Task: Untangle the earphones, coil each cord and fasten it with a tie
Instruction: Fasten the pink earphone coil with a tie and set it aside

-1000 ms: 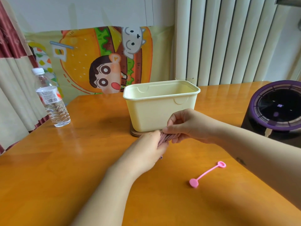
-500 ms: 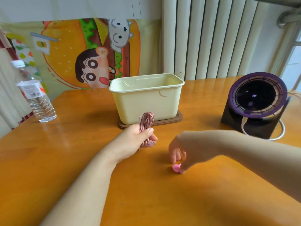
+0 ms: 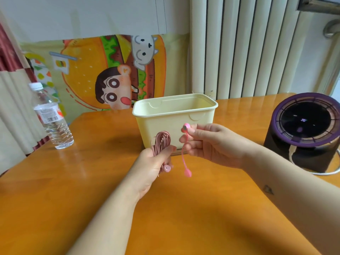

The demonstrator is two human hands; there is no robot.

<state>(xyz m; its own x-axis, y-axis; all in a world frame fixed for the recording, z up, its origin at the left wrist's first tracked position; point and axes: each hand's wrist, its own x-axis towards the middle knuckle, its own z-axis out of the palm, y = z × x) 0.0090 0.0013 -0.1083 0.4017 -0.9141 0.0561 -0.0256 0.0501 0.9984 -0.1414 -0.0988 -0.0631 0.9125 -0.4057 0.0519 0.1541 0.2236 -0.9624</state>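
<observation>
Now the left hand [image 3: 152,168] is held over the orange wooden bench [image 3: 55,190], and its grip is clamped around the coiled earphone cord [image 3: 161,142]. The dusty-pink loops stand up out of the fist as a narrow bundle, and one pink earbud [image 3: 167,168] hangs out just below the fingers. The right hand [image 3: 207,144] is just beside it, to the right and slightly higher. Its grip is pinched together on a bright pink tie [image 3: 183,159]: the thumb and fingertips hold it just under the ring end [image 3: 186,127], which points upward. The strap hangs down loosely from the hand to the round bulb end [image 3: 188,173]. The tie and the coil are near each other but apart, and the tie is not around the cord. Behind both hands a cream plastic box [image 3: 174,115] stands open on the bench. A clear water bottle [image 3: 53,124] with a white cap stands well apart at the left edge. At the right there is a dark round device [image 3: 303,133] with a purple rim, and a white cable [image 3: 329,173] lies at its base. On the wall behind, a cartoon poster [image 3: 110,70] shows a burger, and pale vertical blinds [image 3: 248,46] hang to the right of it.
</observation>
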